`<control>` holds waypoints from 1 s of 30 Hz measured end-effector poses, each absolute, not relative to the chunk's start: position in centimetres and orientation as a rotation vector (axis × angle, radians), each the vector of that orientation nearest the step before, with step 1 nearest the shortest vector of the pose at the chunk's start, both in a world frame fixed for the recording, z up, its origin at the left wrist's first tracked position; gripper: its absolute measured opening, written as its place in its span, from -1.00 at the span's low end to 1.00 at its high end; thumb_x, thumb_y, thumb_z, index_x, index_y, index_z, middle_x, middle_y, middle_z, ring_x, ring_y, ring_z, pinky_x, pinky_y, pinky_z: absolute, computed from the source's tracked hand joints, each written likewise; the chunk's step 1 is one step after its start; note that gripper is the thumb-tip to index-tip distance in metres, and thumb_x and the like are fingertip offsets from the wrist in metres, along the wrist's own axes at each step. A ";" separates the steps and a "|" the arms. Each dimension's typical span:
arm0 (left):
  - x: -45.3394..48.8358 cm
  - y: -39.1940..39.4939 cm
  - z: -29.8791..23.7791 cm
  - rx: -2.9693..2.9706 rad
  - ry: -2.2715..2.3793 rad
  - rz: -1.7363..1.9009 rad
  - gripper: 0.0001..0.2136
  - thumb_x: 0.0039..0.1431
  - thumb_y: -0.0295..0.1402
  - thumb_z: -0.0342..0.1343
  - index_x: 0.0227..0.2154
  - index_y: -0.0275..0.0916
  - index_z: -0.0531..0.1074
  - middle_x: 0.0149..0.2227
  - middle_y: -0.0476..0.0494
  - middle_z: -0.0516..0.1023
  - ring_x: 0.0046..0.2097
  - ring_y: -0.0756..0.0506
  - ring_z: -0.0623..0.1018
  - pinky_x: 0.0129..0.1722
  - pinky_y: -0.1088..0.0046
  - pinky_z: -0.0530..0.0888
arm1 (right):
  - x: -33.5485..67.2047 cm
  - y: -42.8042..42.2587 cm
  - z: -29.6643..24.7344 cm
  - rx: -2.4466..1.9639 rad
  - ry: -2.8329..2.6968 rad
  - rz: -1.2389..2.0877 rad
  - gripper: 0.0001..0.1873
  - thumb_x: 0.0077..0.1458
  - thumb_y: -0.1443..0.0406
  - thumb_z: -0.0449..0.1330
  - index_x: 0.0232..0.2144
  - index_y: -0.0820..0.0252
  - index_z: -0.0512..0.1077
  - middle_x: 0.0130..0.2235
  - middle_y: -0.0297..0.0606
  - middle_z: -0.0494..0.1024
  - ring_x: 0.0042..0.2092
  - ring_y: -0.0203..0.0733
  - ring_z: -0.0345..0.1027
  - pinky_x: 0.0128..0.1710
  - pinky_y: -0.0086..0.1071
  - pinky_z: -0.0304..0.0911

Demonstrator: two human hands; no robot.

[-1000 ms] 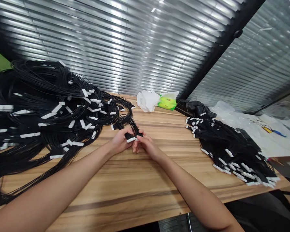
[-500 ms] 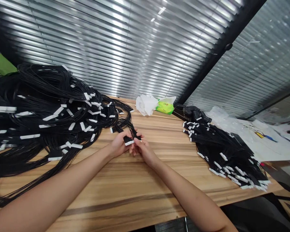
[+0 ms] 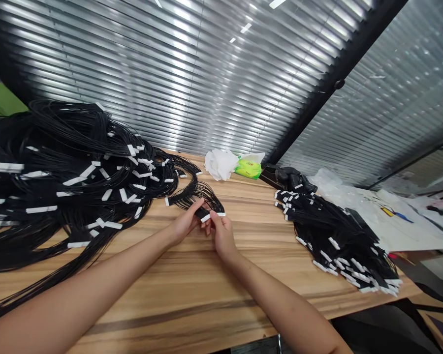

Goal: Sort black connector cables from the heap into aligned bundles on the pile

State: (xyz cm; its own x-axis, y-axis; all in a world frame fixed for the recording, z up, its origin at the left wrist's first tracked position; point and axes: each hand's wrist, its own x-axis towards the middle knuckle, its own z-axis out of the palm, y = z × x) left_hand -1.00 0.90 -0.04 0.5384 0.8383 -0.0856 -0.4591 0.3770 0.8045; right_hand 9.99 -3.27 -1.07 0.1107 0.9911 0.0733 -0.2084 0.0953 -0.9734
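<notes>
A bundle of thin black wires (image 3: 209, 193) with white end strips curves down into both hands at the middle of the table. My left hand (image 3: 185, 223) is closed on its end from the left, thumb on top beside a white strip. From the right, my right hand (image 3: 224, 235) pinches the same end, thumb against the white strip (image 3: 214, 215). Some fingers are hidden behind the wires. Just left of the hands lies a large heap of black wires (image 3: 77, 157) with many white strips.
A second pile of black wires (image 3: 328, 221) with white ends lies on the right of the wooden table (image 3: 162, 300). At the back are crumpled white tissue (image 3: 220, 164) and a green packet (image 3: 248, 168). Metal blinds (image 3: 192, 73) rise behind. Clear plastic (image 3: 330, 184) lies farther right.
My right hand has shifted slightly right, and the held wires now spread in a wider loop, with white strip showing along more of their end. The view has shifted a little.
</notes>
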 end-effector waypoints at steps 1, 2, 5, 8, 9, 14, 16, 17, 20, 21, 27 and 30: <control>-0.8 0.9 -0.1 0.826 0.559 0.944 -0.69 0.08 -0.09 0.12 -0.46 -0.30 0.42 -0.59 -0.04 0.46 -0.57 0.01 0.42 -0.55 0.52 0.42 | 10.3 -2.9 -1.1 -1.054 -1.042 1.125 -0.52 0.01 -0.05 0.17 -0.68 0.19 0.36 -0.64 -0.33 0.40 -0.60 -0.34 0.15 -0.51 -0.40 0.10; -0.7 1.0 -0.1 0.837 0.581 1.006 -0.68 0.04 -0.08 0.17 -0.43 -0.29 0.43 -0.54 -0.04 0.49 -0.55 0.02 0.43 -0.53 0.53 0.42 | 10.6 -2.7 -1.1 -1.063 -1.066 1.101 -0.52 0.02 -0.04 0.16 -0.69 0.19 0.37 -0.65 -0.32 0.40 -0.59 -0.33 0.15 -0.49 -0.39 0.11; -0.5 1.2 -0.6 0.901 0.647 1.084 -0.61 -0.02 -0.03 0.22 -0.33 -0.29 0.45 -0.59 0.01 0.44 -0.60 0.03 0.38 -0.60 0.54 0.33 | 10.8 -2.1 -1.2 -1.044 -1.138 1.153 -0.53 0.03 -0.02 0.14 -0.67 0.20 0.40 -0.64 -0.31 0.42 -0.60 -0.33 0.16 -0.50 -0.39 0.11; -0.5 1.4 -1.1 0.940 0.685 1.032 -0.58 0.01 0.02 0.15 -0.27 -0.28 0.45 -0.73 0.10 0.28 -0.71 0.02 0.28 -0.71 0.53 0.17 | 10.5 -2.2 -1.3 -1.015 -1.173 1.259 -0.55 0.03 -0.03 0.14 -0.62 0.20 0.44 -0.61 -0.30 0.45 -0.61 -0.32 0.18 -0.53 -0.39 0.09; -0.4 1.4 -1.2 0.951 0.681 1.007 -0.57 0.02 0.04 0.13 -0.27 -0.27 0.45 -0.75 0.11 0.25 -0.72 0.01 0.28 -0.72 0.52 0.15 | 10.4 -2.2 -1.4 -1.012 -1.171 1.274 -0.56 0.02 -0.03 0.14 -0.60 0.21 0.45 -0.60 -0.30 0.45 -0.61 -0.32 0.18 -0.54 -0.39 0.09; -0.4 0.8 -0.9 1.073 0.685 1.030 -0.55 0.03 0.11 0.07 -0.43 -0.25 0.44 -0.69 0.03 0.35 -0.59 -0.04 0.40 -0.53 0.44 0.34 | 10.6 -2.3 -1.3 -1.007 -1.054 1.216 -0.55 0.01 -0.01 0.16 -0.68 0.20 0.41 -0.63 -0.31 0.42 -0.60 -0.33 0.14 -0.53 -0.39 0.07; -0.5 0.6 -0.7 1.136 0.769 1.112 -0.58 0.02 0.08 0.12 -0.51 -0.26 0.42 -0.60 -0.03 0.43 -0.49 -0.05 0.43 -0.42 0.43 0.37 | 11.0 -2.2 -1.1 -1.009 -1.015 1.165 -0.53 0.01 -0.01 0.17 -0.71 0.19 0.38 -0.64 -0.31 0.40 -0.60 -0.33 0.14 -0.52 -0.39 0.08; -0.7 0.6 -0.6 1.161 0.806 1.147 -0.60 0.00 0.04 0.17 -0.55 -0.27 0.41 -0.56 -0.04 0.46 -0.46 -0.04 0.43 -0.38 0.44 0.36 | 11.1 -2.1 -1.1 -1.014 -1.014 1.139 -0.53 0.01 -0.02 0.17 -0.72 0.19 0.37 -0.64 -0.31 0.40 -0.60 -0.33 0.14 -0.51 -0.38 0.08; -1.3 0.9 -0.2 1.208 0.864 1.199 -0.66 -0.07 -0.08 0.27 -0.58 -0.28 0.41 -0.54 -0.01 0.45 -0.45 -0.01 0.38 -0.38 0.47 0.31 | 11.5 -1.8 -1.2 -1.048 -1.046 1.078 -0.52 0.01 -0.04 0.16 -0.70 0.19 0.38 -0.65 -0.31 0.40 -0.60 -0.32 0.13 -0.52 -0.38 0.07; -1.4 1.0 -0.1 1.221 0.877 1.212 -0.67 -0.09 -0.09 0.28 -0.58 -0.28 0.41 -0.55 0.00 0.44 -0.45 0.00 0.37 -0.39 0.48 0.30 | 11.5 -1.6 -1.2 -1.059 -1.056 1.070 -0.52 0.01 -0.05 0.16 -0.69 0.19 0.40 -0.66 -0.32 0.39 -0.60 -0.31 0.13 -0.53 -0.38 0.06; -1.6 1.3 -0.2 1.228 0.978 1.232 -0.74 -0.17 -0.19 0.33 -0.62 -0.28 0.46 -0.57 -0.06 0.49 -0.47 -0.03 0.40 -0.43 0.46 0.32 | 11.6 -1.2 -1.5 -1.064 -1.004 1.139 -0.54 -0.02 -0.03 0.18 -0.70 0.19 0.39 -0.65 -0.33 0.38 -0.60 -0.32 0.13 -0.53 -0.39 0.07; -1.5 1.2 -0.2 1.214 0.981 1.269 -0.78 -0.21 -0.24 0.35 -0.61 -0.27 0.49 -0.53 -0.10 0.54 -0.43 -0.07 0.44 -0.38 0.43 0.37 | 11.4 -1.3 -1.4 -1.036 -0.926 1.143 -0.56 -0.04 -0.01 0.20 -0.71 0.18 0.34 -0.64 -0.36 0.33 -0.60 -0.34 0.10 -0.55 -0.41 0.03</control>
State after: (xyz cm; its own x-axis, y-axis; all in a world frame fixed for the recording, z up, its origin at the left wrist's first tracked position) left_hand -1.53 1.15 -0.18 0.0932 0.9904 0.1024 -0.1509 -0.0876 0.9847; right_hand 11.42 -1.29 -1.35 0.1802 0.9822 0.0528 -0.2549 0.0985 -0.9619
